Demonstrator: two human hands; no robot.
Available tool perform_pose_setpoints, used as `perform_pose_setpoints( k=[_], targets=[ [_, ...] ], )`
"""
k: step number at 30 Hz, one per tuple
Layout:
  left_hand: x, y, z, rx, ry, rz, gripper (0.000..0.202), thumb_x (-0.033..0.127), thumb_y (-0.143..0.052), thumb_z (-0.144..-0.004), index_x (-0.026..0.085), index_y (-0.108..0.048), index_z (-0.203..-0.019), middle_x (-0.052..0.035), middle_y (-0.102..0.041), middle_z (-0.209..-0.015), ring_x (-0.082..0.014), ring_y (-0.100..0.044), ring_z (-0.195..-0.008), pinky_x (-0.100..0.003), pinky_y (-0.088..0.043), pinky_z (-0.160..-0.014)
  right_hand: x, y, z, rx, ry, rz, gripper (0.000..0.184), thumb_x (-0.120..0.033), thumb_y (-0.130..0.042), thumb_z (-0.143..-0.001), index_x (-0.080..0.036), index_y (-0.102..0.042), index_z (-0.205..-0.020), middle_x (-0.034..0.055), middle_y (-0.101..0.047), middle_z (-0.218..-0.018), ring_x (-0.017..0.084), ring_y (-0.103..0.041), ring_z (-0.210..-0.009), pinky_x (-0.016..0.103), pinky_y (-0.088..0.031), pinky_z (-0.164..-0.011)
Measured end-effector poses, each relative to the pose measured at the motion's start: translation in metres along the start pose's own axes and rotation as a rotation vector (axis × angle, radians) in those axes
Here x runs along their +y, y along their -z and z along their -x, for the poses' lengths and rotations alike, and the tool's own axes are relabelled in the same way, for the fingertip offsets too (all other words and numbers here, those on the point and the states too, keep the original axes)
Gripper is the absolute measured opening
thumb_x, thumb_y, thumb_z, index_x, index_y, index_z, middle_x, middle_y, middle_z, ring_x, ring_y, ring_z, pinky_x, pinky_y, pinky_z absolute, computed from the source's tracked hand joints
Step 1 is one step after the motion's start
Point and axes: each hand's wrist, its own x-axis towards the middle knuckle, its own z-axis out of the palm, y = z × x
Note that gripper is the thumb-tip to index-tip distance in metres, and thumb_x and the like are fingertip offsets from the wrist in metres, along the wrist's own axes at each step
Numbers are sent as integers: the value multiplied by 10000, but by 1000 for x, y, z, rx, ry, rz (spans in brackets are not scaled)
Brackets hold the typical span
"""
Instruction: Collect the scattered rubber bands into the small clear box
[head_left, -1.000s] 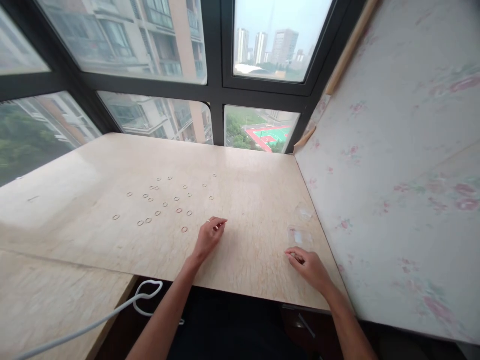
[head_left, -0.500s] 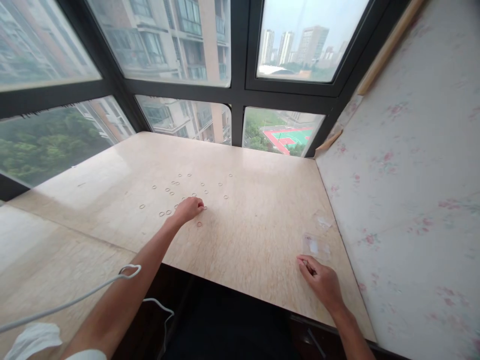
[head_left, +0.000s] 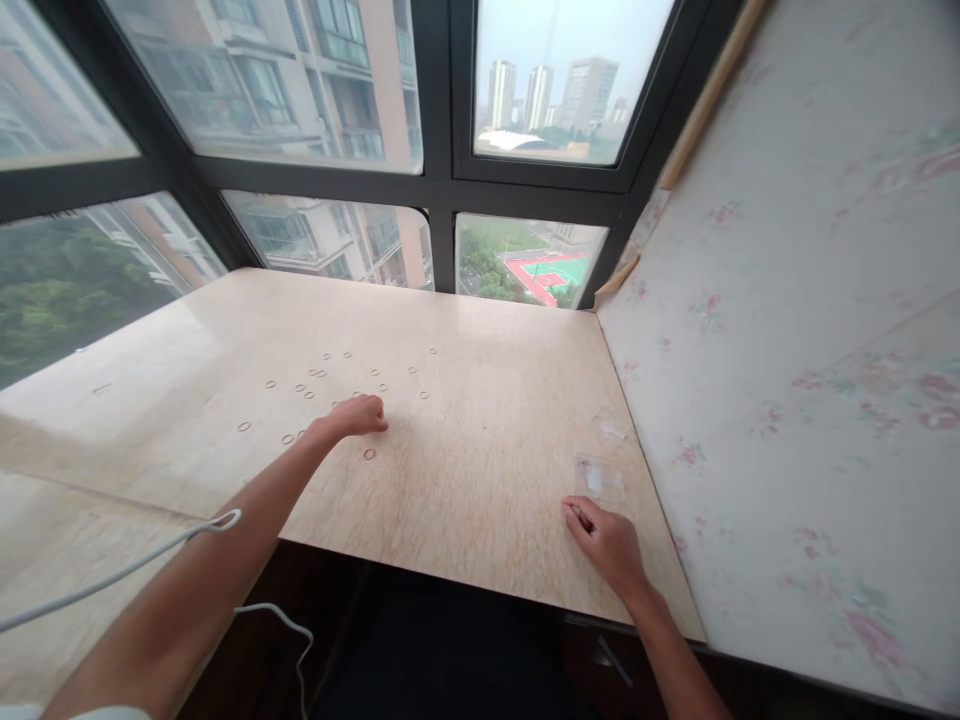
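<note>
Thin small rings, one of them a ring (head_left: 271, 384), lie scattered over the pale wood-grain tabletop (head_left: 480, 480). My left hand (head_left: 363, 414) reaches in among them, its fingers curled and pressed to the surface; whatever they pinch is hidden. Just below that hand is a reddish ring (head_left: 370, 454), apart from it. My right hand (head_left: 606, 540) rests low on the right side, thumb and fingertips pinched together, and what is between them is too small to make out. Right behind it lies a clear plastic box (head_left: 598, 478), and beyond that a clear plastic piece (head_left: 611, 424).
A floral-papered wall (head_left: 750, 400) borders the table on the right. Dark-framed windows (head_left: 442, 235) stand along the back. A white cable (head_left: 150, 562) passes over my left forearm, and the table's front edge runs below my hands.
The whole view has turned slightly right, so everything sits further left. The ring at my left fingertips is now out of sight under the hand. My right hand keeps its pinch.
</note>
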Motion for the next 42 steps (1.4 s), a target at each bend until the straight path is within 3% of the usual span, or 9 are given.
perform_pose_setpoints(
  k=[4,7,12,17,22,26,32,37,42],
  targets=[
    [11,-2,-4,40,-114,92,102,263,-511,-707,169,-544,-687,-67,-647,-813,-185,-562,-716,-264,-347,-569,-3,3,-2,-23,-20,-25,290,-363,-456,-907,-210,-703,-904,-26,-588,-540,113,-565,-488,221,-333,-524],
    [42,2,-5,87,-231,214,109,271,-500,-728,170,-538,-712,-48,-632,-771,-167,-545,-676,-262,-352,-573,-4,4,-3,-33,-31,-39,277,-350,-460,-903,-213,-700,-905,-29,-579,-532,115,-566,-492,223,-326,-525],
    [134,4,0,168,-478,425,119,259,-482,-771,166,-554,-786,-38,-619,-796,-143,-528,-684,-252,-377,-610,-6,5,-4,-35,-49,-71,267,-342,-464,-899,-214,-698,-900,-28,-589,-550,117,-574,-508,225,-333,-538],
    [230,-12,5,205,-723,485,97,246,-509,-789,163,-559,-792,-44,-606,-852,-138,-528,-701,-267,-415,-667,-6,8,-4,-36,-82,-137,258,-341,-477,-890,-215,-700,-914,-20,-612,-568,120,-586,-528,223,-356,-561],
    [283,-31,1,222,-841,377,117,242,-523,-817,159,-600,-848,-76,-575,-962,-168,-557,-773,-302,-447,-717,-5,10,-6,-45,-111,-207,260,-329,-480,-886,-200,-702,-931,-13,-620,-578,120,-573,-529,226,-373,-570],
    [297,-39,-5,198,-864,316,156,262,-521,-837,161,-625,-892,-94,-557,-1032,-173,-571,-781,-307,-459,-721,-4,11,-6,-47,-133,-264,245,-311,-488,-880,-194,-698,-930,-10,-624,-593,119,-555,-520,229,-373,-562],
    [291,-46,-9,176,-859,325,242,255,-504,-862,169,-619,-1057,-111,-514,-1162,-201,-585,-873,-352,-462,-801,-3,11,-6,-55,-151,-301,243,-307,-491,-875,-189,-700,-916,-14,-591,-561,117,-539,-507,227,-365,-552],
    [270,-50,-6,244,-802,514,207,195,-500,-857,164,-626,-1018,-85,-561,-1076,-143,-566,-773,-303,-459,-769,-3,10,-6,-52,-150,-277,257,-317,-486,-876,-187,-703,-921,-16,-577,-554,114,-536,-509,221,-368,-554],
    [227,-72,-1,319,-658,650,165,165,-496,-847,164,-626,-948,-47,-602,-912,-115,-533,-679,-271,-450,-710,-4,11,-5,-49,-156,-275,275,-354,-485,-880,-185,-702,-895,-21,-532,-518,114,-495,-479,225,-356,-527]
  ],
)
